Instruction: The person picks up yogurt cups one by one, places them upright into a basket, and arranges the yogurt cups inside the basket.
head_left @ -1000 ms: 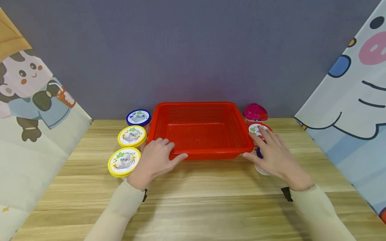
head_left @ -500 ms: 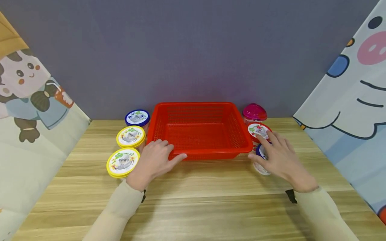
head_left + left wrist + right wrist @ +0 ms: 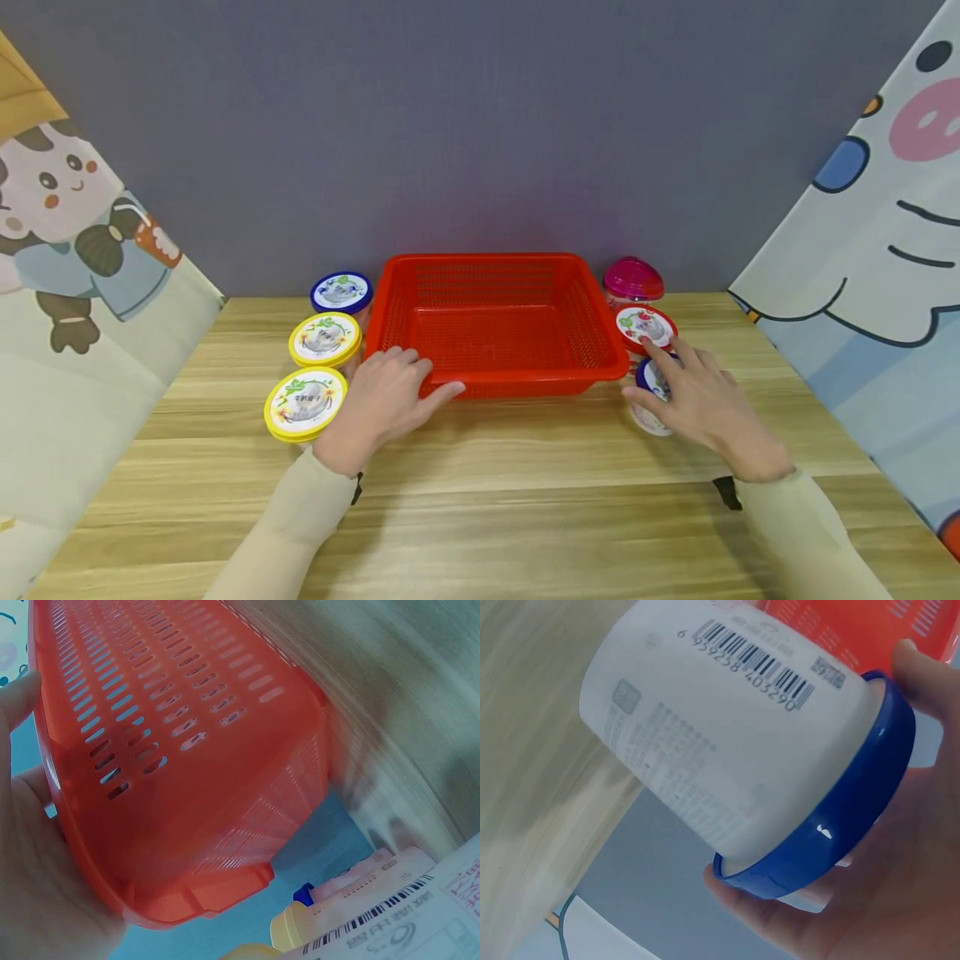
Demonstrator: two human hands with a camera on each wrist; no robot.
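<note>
My left hand (image 3: pixel 390 396) rests over the near left corner of the red plastic basket (image 3: pixel 495 388), thumb stretched along the front. In the left wrist view, my thumb (image 3: pixel 21 701) and palm lie along the basket's rim (image 3: pixel 52 769). At the basket's right side, my right hand (image 3: pixel 701 404) holds the blue-lidded tub (image 3: pixel 651 417) by its lid from above. The right wrist view shows thumb and fingers spread round opposite sides of the blue lid (image 3: pixel 855 802), above the white, barcoded body (image 3: pixel 720 742). Just behind stands a red-lidded tub (image 3: pixel 645 323).
Left of the basket stand two yellow-lidded tubs (image 3: pixel 306 404) and another blue-lidded tub (image 3: pixel 341 292). A container with a domed pink lid (image 3: pixel 633 278) stands at the back right. A grey wall (image 3: pixel 480 125) rises behind the wooden table (image 3: pixel 510 500).
My right hand has moved right and back from over the red-lidded tub, and its fingers have drawn in round the blue-lidded tub. The left hand and basket have stayed put.
</note>
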